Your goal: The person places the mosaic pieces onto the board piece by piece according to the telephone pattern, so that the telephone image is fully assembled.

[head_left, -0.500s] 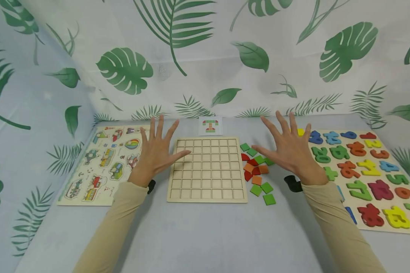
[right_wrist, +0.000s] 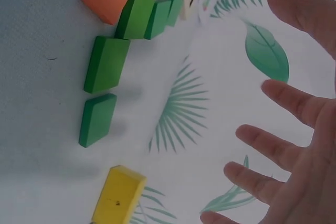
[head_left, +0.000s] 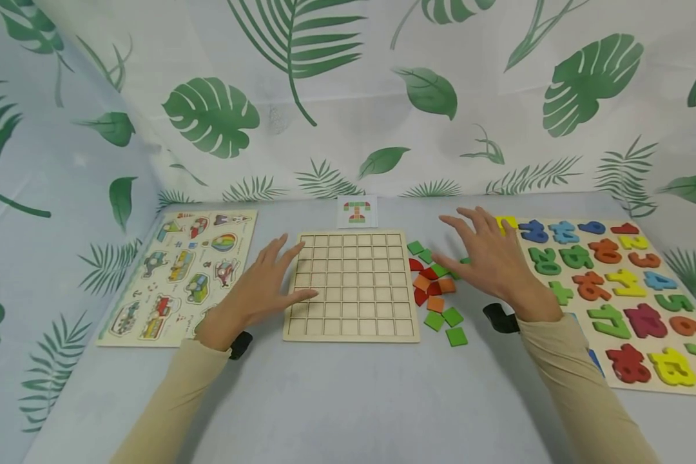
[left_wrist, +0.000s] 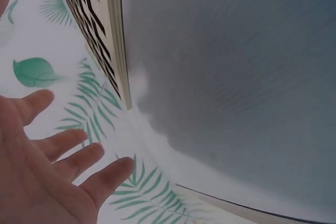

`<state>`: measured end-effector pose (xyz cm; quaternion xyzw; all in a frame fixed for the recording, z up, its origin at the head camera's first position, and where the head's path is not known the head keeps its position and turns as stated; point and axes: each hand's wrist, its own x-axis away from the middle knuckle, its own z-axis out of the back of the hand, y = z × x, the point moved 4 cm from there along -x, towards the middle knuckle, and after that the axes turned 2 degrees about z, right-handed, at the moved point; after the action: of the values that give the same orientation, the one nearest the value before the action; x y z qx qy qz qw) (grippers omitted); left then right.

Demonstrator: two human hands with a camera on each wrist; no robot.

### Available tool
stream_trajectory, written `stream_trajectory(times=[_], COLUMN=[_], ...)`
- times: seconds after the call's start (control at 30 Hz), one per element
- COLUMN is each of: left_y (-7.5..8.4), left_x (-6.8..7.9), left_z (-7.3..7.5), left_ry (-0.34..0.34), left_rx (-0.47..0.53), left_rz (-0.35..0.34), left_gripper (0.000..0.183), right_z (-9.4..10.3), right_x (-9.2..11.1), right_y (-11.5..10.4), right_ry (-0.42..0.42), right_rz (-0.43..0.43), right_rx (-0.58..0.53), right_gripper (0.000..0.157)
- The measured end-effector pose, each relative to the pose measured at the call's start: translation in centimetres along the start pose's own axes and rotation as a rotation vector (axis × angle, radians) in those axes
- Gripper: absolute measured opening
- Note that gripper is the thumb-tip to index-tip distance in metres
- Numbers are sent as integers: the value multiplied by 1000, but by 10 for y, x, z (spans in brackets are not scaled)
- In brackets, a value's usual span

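A wooden grid board lies in the middle of the table. Over its left edge hovers my left hand, empty, fingers spread and thumb pointing across the squares. To the board's right is a loose group of small tiles: green squares, orange squares and red rounded pieces. My right hand is held above the far right of these tiles, fingers spread and slightly bent, holding nothing. In the right wrist view its fingers are apart from the green tiles and a yellow block.
Behind the board a small pattern card shows a red, green and orange figure. A picture puzzle board lies at left, and a number puzzle board at right. Leaf-printed cloth walls the back and left.
Both hands have lowered and their fingers have bent somewhat. The left has moved toward me, uncovering more of the picture puzzle. The tiles and boards have stayed put.
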<state>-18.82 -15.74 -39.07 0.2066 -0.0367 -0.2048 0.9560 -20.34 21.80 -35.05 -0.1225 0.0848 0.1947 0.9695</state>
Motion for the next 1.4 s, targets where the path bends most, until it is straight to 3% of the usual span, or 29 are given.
stream_trajectory(times=[0.17, 0.4, 0.63, 1.13, 1.4], left_y=[0, 0, 2, 17, 11], left_x=[8, 5, 3, -6, -5], left_z=[-9, -18, -22, -30, -26], left_ry=[-65, -111, -165, -177, -171], left_rx=[44, 18, 6, -53, -30], left_rz=[12, 15, 9, 12, 18], left_gripper=[93, 88, 83, 80, 85], right_z=[1, -4, -4, -7, -9], right_x=[1, 1, 1, -1, -2], right_y=[-3, -6, -5, -9, -8], right_ry=[-26, -100, -99, -127, -145], right_rz=[13, 15, 28, 35, 41], right_rx=[-3, -48, -51, -78, -103], right_gripper=[60, 52, 49, 46, 46])
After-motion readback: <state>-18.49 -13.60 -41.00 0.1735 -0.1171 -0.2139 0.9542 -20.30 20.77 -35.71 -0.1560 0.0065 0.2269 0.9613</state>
